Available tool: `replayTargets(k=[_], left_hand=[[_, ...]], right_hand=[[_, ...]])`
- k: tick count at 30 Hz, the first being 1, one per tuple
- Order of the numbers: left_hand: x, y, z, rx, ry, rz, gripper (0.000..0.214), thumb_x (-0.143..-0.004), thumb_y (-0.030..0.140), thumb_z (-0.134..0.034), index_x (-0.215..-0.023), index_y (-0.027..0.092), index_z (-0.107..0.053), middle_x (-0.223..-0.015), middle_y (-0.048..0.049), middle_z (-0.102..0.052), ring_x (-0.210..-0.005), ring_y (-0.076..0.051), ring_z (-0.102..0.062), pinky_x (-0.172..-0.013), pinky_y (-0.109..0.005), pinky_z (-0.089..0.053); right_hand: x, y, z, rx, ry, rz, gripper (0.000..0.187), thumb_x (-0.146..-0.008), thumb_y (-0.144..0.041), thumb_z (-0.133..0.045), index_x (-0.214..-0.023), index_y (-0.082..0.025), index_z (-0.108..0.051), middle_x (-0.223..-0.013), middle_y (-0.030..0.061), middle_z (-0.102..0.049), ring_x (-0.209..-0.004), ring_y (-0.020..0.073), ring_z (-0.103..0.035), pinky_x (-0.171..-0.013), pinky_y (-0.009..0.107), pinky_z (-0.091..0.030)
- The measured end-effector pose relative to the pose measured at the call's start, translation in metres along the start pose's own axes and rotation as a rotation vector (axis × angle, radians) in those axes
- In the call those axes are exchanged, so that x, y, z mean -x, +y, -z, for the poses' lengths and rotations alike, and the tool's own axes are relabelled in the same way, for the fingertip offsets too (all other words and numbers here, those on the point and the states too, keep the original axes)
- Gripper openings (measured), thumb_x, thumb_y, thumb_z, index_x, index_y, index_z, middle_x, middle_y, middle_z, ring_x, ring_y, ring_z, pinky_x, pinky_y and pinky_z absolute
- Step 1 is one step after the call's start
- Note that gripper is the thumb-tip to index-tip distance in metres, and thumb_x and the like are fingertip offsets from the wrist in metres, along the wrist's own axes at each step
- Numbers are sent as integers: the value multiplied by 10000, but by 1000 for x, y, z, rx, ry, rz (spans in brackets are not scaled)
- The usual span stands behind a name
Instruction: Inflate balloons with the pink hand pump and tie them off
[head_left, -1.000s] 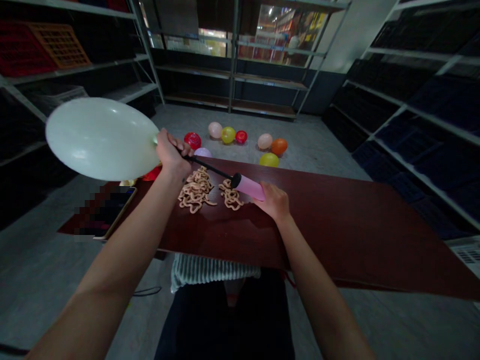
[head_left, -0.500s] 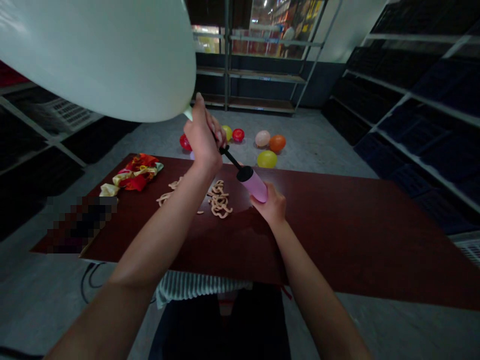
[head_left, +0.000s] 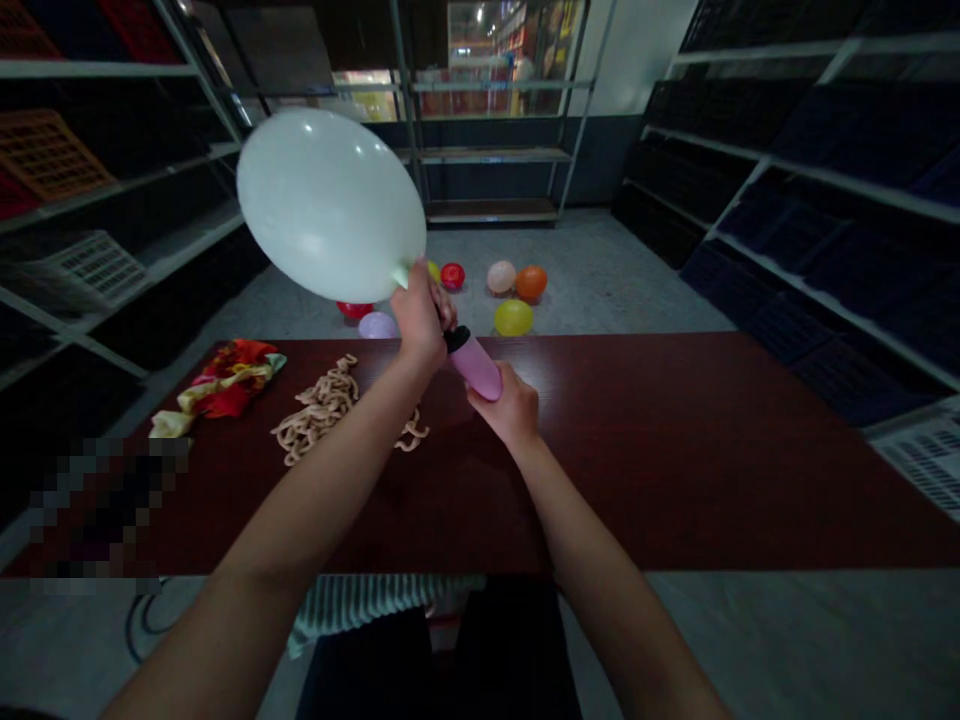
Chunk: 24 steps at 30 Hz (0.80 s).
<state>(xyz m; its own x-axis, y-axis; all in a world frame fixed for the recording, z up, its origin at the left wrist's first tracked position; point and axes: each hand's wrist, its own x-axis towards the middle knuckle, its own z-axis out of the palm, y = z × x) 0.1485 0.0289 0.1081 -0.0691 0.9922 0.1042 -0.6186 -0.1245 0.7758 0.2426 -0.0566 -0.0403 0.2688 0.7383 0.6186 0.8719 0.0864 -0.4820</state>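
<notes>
A large, pale whitish-green balloon (head_left: 330, 205) is inflated above the far left part of the table. My left hand (head_left: 420, 310) is closed around its neck, where the pump's nozzle end is hidden in my fingers. My right hand (head_left: 514, 405) grips the pink barrel of a hand balloon pump (head_left: 478, 368). The pump's black collar (head_left: 457, 339) sits close against my left hand, and hardly any rod shows between them. Below my left forearm lies a heap of beige long twisted pieces (head_left: 322, 408), partly covered by the arm.
Crumpled red, yellow and pale deflated balloons (head_left: 232, 380) lie at the left of the dark red table (head_left: 660, 450). Beyond it, an orange balloon (head_left: 531, 282), a yellow balloon (head_left: 514, 318) and several others rest on the floor. Shelving (head_left: 491, 155) stands at the back and sides.
The pump's black rod, exposed before, is now pushed in, with the barrel close to my left hand. The balloon sits lower and looks smaller in view; the whole view has shifted.
</notes>
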Motion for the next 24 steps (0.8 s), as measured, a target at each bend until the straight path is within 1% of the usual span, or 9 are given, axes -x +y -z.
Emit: replayTargets(k=[3,5,9,13,15,19,22,24], left_hand=[[-3,8,19,31,84,40,483,-1034,396,-488,-624,222,-300,-479,65,-222,-331,-74,-215,-356,-246,-177],[-4,14,33,55,126,57,479,-1032,383,-475,-619,222,-296,-472,68,-224,-330,-74,-204,-354,-248,-172],[-4,28,61,110,166,48,499,-1032,366,-455,-593,214,-274,-434,67,-237,-320,-77,-203,-349,-239,-182],[-6,47,86,155,216,20,520,-1015,393,-485,-581,213,-262,-417,69,-257,-313,-76,-213,-351,-230,-194],[-8,58,100,178,246,7,518,-1003,393,-499,-580,216,-259,-419,73,-263,-310,-75,-223,-353,-226,-202],[-15,84,127,225,304,-23,479,-984,306,-484,-575,212,-252,-408,69,-269,-304,-80,-238,-355,-228,-210],[-21,104,141,228,360,-26,448,-971,264,-464,-580,207,-253,-400,64,-269,-302,-79,-234,-355,-231,-197],[-24,112,143,220,376,-45,440,-975,263,-459,-588,208,-258,-405,63,-271,-305,-76,-233,-359,-236,-192]], right_hand=[[1,-2,-2,-5,-16,69,385,-812,-455,-727,-1084,-193,-653,-885,61,-766,-775,229,-730,-660,296,-494],[2,-4,-2,15,-36,123,378,-812,-449,-737,-1082,-195,-663,-888,59,-767,-779,223,-729,-652,288,-482],[6,-9,1,71,-65,219,359,-829,-450,-735,-1073,-194,-673,-892,65,-766,-779,218,-724,-652,285,-464],[10,-6,0,116,-57,329,398,-850,-460,-721,-1130,-184,-660,-944,75,-772,-804,213,-726,-687,287,-471],[12,-3,-2,152,-37,389,396,-852,-459,-717,-1120,-173,-664,-925,71,-772,-788,209,-725,-688,287,-471],[13,-2,-3,213,-38,448,348,-842,-438,-720,-1076,-183,-680,-856,45,-760,-739,197,-714,-658,285,-458],[12,-6,-1,213,-53,464,333,-839,-428,-719,-1064,-184,-688,-846,48,-758,-741,198,-714,-660,282,-460],[11,-8,0,203,-65,459,317,-851,-425,-705,-1053,-181,-690,-854,57,-761,-745,198,-715,-665,281,-467]])
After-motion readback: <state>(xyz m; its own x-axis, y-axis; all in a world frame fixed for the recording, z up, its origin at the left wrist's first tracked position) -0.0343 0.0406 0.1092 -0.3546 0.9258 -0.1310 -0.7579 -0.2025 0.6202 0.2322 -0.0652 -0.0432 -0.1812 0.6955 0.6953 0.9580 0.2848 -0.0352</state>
